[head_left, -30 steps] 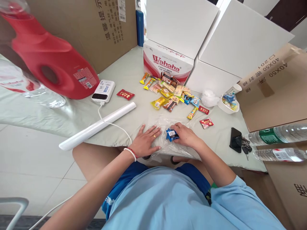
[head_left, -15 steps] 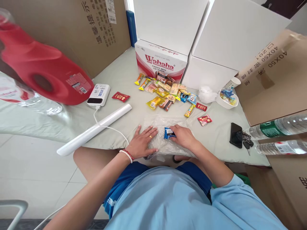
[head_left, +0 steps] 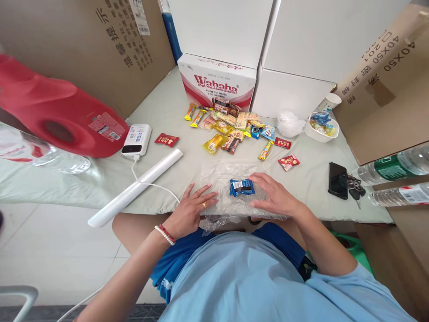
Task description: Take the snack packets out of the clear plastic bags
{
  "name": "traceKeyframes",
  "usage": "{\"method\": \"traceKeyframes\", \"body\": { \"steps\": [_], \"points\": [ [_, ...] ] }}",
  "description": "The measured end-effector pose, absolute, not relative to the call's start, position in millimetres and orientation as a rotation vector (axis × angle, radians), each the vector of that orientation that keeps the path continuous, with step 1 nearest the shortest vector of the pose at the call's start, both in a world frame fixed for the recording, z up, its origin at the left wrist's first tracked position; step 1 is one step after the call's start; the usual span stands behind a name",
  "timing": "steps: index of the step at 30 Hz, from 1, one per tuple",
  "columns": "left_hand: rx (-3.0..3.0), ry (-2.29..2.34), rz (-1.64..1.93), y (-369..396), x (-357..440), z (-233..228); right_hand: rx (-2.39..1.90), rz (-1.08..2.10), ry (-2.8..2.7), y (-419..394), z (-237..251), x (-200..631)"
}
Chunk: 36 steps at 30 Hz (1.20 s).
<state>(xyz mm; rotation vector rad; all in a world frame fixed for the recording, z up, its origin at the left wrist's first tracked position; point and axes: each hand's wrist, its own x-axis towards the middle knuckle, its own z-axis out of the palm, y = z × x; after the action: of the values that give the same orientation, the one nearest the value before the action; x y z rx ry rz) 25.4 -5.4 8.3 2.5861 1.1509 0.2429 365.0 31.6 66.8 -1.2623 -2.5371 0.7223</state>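
Note:
A blue wrapped snack (head_left: 241, 187) lies flat on a clear plastic bag (head_left: 224, 206) near the front edge of the table. Just to its right is my right hand (head_left: 275, 195), fingers apart and curved, with nothing in it. My left hand (head_left: 192, 208) rests at the bag's left side, fingers stretched out and holding nothing. Beyond the bag, several wrapped snacks (head_left: 224, 127) in yellow, brown and pink lie in a loose pile. A red packet (head_left: 289, 162) and a yellow-wrapped stick (head_left: 266, 150) lie nearer the bag, and another red packet (head_left: 166, 139) sits off to the left.
Left are a white tube (head_left: 140, 185), a power bank (head_left: 136, 139) with its cable, and a large red jug (head_left: 63, 112). Right are a white bowl (head_left: 322, 135), a phone (head_left: 338, 180) with keys, and water bottles (head_left: 395, 166). A Wahaha box (head_left: 217, 82) stands behind.
My right hand has let go of the blue snack, opened and moved right. The left hand has shifted slightly left and toward me. The camera view has also moved a little.

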Motion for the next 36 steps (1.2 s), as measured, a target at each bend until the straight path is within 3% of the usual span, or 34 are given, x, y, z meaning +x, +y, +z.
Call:
{"method": "traceKeyframes", "body": {
  "steps": [3,8,15,20,27,29,31,36],
  "points": [
    [2.582,1.114,0.193,-17.4,24.5,10.3,-1.162,0.735,-2.610,-0.6,59.2,385.5],
    [2.511,1.186,0.424,-22.2,35.9,7.2,-1.404,0.629,-2.522,-20.6,37.4,400.7],
    [2.083,1.507,0.794,11.1,49.1,4.0,-1.385,0.753,-2.263,52.3,63.6,402.1],
    [1.848,1.906,0.865,34.9,47.3,-14.4,-1.648,0.893,-2.251,94.7,43.5,392.4],
    [1.909,2.210,1.323,12.1,64.0,21.2,-1.834,0.414,-2.506,108.1,59.1,379.8],
    [2.136,1.951,1.217,2.3,84.9,35.1,-1.713,0.341,-2.530,120.7,67.9,370.8],
    [2.336,1.636,0.869,1.2,110.9,43.1,-1.612,0.363,-2.604,138.7,68.3,356.7],
    [2.474,1.629,0.315,24.9,159.1,37.6,-1.705,0.516,-2.809,183.7,44.6,316.3]
  ]
}}
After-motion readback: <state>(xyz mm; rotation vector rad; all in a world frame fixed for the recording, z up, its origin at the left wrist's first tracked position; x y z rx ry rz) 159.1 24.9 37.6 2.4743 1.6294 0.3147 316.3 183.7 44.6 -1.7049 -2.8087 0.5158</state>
